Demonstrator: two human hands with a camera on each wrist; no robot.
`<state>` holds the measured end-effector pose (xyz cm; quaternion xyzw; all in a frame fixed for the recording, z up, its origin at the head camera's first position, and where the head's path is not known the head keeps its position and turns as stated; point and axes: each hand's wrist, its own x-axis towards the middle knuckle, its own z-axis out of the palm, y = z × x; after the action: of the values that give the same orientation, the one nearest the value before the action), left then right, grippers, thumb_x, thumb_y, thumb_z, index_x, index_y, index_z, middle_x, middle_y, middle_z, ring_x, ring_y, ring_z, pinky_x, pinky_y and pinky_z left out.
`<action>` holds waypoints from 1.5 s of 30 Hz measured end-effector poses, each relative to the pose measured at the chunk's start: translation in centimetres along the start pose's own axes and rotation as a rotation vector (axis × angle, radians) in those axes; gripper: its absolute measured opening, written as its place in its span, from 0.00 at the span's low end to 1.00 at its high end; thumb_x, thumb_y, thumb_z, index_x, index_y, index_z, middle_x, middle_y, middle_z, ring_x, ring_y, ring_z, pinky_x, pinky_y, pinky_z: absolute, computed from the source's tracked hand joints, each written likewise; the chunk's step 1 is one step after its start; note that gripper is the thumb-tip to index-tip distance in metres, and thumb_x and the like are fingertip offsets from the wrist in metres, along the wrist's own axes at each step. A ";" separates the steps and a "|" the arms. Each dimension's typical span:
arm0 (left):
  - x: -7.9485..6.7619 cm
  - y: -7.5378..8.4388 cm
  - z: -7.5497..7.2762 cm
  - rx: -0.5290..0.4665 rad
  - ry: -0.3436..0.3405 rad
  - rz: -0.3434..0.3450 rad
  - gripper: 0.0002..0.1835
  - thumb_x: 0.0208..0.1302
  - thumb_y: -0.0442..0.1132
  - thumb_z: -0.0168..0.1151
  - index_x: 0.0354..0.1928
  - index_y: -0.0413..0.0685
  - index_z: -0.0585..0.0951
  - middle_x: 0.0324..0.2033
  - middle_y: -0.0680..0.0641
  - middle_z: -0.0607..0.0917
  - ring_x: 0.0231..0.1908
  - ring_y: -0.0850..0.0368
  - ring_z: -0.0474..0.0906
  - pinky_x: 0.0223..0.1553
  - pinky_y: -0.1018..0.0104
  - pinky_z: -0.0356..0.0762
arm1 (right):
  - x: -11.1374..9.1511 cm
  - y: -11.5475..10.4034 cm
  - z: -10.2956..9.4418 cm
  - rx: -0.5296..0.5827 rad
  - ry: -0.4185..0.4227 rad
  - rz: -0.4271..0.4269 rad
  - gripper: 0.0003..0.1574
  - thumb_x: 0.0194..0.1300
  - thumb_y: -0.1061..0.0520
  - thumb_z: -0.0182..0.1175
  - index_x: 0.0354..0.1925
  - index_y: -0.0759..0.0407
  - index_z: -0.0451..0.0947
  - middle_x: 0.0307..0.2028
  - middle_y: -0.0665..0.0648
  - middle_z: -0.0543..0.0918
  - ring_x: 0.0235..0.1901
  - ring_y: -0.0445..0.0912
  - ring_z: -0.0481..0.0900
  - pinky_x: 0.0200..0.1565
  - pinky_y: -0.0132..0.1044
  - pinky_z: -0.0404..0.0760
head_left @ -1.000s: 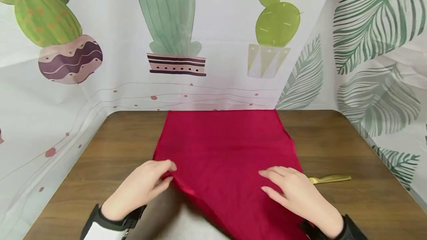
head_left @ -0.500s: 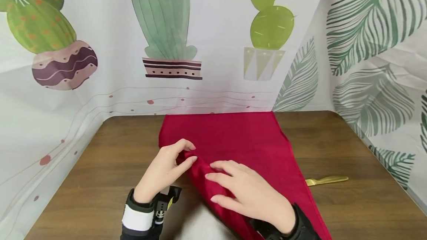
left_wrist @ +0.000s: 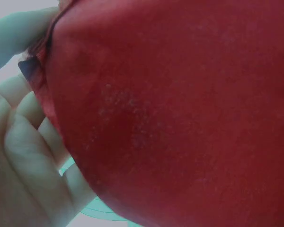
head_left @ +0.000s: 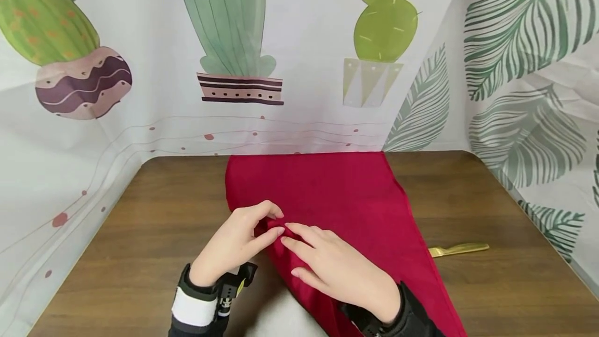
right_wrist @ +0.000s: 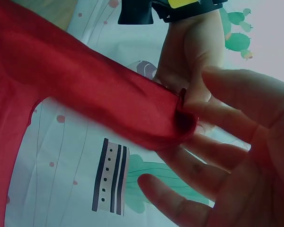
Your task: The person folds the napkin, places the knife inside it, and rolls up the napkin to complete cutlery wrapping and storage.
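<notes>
A dark red cloth (head_left: 318, 186) lies over the table, its left edge lifted and folded up toward the middle. My left hand (head_left: 236, 238) pinches that raised edge between thumb and fingers; the left wrist view shows the cloth (left_wrist: 180, 113) hanging beside the palm (left_wrist: 23, 161). Close against it, my right hand (head_left: 337, 269) has its fingers spread and extended, with fingertips touching the cloth near the pinched fold. In the right wrist view, the rolled cloth end (right_wrist: 175, 118) sits between both hands, and the right fingers (right_wrist: 199, 170) are not curled around it.
A gold piece of cutlery (head_left: 460, 249) pokes out from under the cloth's right edge. The brown wooden table (head_left: 173, 202) meets a printed backdrop (head_left: 309, 92) at the rear. A pale surface (head_left: 285, 319) shows below the lifted cloth.
My left hand has carried the cloth's left edge inward to the right. The right hand has come left across the cloth until it is next to the left hand.
</notes>
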<state>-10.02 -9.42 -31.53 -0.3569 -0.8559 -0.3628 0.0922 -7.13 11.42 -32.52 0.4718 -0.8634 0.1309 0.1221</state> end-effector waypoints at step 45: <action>-2.7 -10.5 -1.9 0.331 -0.080 -0.328 0.08 0.47 0.25 0.62 0.25 0.46 0.79 0.23 0.53 0.79 0.27 0.57 0.74 0.32 0.60 0.73 | -11.2 5.3 -5.1 0.380 0.438 -0.528 0.19 0.61 0.66 0.40 0.46 0.71 0.73 0.45 0.70 0.75 0.42 0.55 0.73 0.49 0.40 0.66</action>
<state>-15.34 -17.27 -37.13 -0.2071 -0.9532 -0.2132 0.0551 -5.33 24.70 -32.08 0.6529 -0.6260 0.3500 0.2434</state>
